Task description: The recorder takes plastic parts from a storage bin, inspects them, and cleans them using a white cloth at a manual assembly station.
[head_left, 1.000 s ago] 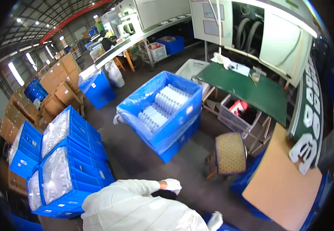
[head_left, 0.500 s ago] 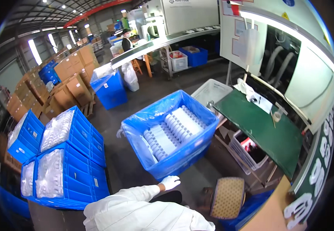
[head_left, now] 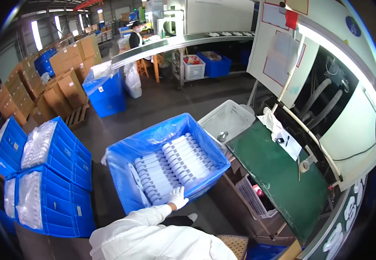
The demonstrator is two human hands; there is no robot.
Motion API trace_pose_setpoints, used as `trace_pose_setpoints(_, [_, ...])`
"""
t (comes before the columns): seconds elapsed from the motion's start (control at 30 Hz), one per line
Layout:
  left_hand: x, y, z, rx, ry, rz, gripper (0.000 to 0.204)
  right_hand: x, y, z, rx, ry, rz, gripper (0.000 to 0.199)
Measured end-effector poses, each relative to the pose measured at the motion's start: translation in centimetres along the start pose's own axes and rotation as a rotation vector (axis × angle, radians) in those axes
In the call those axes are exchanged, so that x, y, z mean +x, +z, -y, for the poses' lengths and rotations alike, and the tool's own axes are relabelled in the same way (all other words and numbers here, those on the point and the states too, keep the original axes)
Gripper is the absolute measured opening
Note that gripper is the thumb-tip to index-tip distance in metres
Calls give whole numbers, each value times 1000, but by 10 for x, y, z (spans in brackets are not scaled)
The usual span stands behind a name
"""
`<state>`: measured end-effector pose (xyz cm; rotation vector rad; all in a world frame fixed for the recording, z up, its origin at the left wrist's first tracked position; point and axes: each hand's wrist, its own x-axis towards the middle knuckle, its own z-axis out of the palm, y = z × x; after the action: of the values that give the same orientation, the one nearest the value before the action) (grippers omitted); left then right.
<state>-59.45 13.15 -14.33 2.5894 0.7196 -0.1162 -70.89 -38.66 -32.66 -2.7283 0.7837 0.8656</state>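
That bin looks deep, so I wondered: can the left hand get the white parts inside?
Probably yes: the gloved left hand is at the near rim of the plastic-lined blue bin, and nothing covers the white parts.

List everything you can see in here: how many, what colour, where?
Lined crate: one, blue, centre
White parts: many, two rows, inside that crate
Stacked crates: at least four, blue, left
Lined bin: one, blue, upper left
Cardboard boxes: many, brown, far left
Far conveyor: one, grey, top centre
Co-worker: one, dark clothing, near that conveyor's left end
Table: one, green, right
Cloth: one, white, on the table
Paper: one, white, on the table
Basket: one, off-white, beside the table
Stool: one, patterned tan, bottom edge
Sleeve: one, white, bottom
Left hand: one, white-gloved, at the crate's near rim
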Motion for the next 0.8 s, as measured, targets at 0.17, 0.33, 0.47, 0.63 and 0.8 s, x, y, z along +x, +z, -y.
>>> trace_pose_setpoints(0.17, [42, 10, -20, 47, 93, 331, 56, 50, -41, 24, -354, -561, 7, 39])
trace_pose_setpoints(0.33, [53, 2, -30, 132, 7, 437, 54, 9, -155, 120, 410, -427, -334, 23])
trace_pose_setpoints(0.47, [49, 20, -53, 229, -25, 366, 59, 34, -212, 139, 181, -632, -558, 30])
trace_pose_setpoints(0.63, [41, 32, -66, 200, -247, 142, 64, 26, -322, 200, 393, -489, -298, 43])
trace_pose_setpoints(0.8, [39, 47, -88, 306, -420, 3, 67, 82, -350, 210, 285, -701, -99, 42])
